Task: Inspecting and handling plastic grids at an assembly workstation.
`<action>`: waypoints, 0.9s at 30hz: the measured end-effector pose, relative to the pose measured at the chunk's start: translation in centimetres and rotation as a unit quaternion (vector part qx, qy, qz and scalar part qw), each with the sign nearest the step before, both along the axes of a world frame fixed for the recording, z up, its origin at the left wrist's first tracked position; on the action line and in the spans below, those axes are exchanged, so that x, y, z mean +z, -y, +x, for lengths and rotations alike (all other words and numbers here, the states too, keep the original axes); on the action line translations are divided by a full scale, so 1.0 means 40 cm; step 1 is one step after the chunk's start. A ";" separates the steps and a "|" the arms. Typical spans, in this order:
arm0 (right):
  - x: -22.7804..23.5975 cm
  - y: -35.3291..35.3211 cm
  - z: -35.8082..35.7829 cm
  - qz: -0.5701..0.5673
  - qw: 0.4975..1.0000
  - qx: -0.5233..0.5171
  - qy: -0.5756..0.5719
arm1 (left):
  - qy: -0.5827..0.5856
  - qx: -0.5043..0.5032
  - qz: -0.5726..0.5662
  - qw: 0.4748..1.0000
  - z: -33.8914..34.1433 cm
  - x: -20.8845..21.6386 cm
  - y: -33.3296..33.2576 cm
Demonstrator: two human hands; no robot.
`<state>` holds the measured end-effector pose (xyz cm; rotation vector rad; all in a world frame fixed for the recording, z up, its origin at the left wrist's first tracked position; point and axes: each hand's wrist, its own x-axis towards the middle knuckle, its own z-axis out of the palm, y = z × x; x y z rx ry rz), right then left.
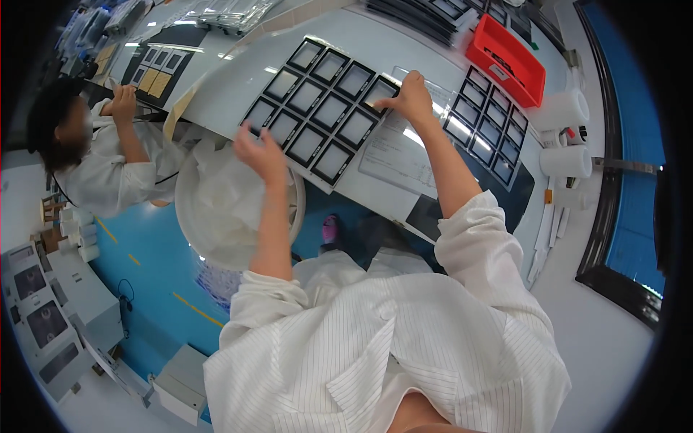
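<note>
Black square frames (330, 110) with pale, see-through middles lie in close rows on the white table in front of me. My left hand (261, 153) is at the near left corner of this group, its fingers apart and slightly blurred; nothing shows in it. My right hand (410, 99) is at the right corner, thumb stretched over the edge of a frame and forefinger pointing away. I cannot tell how firmly it touches, and its other fingers are partly hidden. Further right, a second group of similar black frames (489, 119) lies on a dark mat (524, 196).
A red tray (533, 71) holding small dark parts stands at the back right, near white rolls (565, 162). Printed sheets (397, 159) lie between the frame groups. Below the table's left edge stands a white bin (189, 209). A co-worker (119, 169) sits at left.
</note>
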<state>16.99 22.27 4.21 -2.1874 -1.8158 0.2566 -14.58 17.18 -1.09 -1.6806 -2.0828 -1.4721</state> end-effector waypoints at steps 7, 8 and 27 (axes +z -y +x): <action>-0.045 -0.009 0.003 -0.010 0.994 0.013 -0.112 | 0.003 -0.020 -0.261 0.965 -0.202 0.015 -0.105; -0.022 -0.012 -0.011 -0.027 0.994 0.025 -0.101 | -0.009 -0.039 -0.262 0.964 -0.212 0.021 -0.106; -0.123 -0.037 0.048 0.022 0.992 0.050 -0.118 | -0.029 -0.053 -0.412 0.909 -0.250 0.010 -0.191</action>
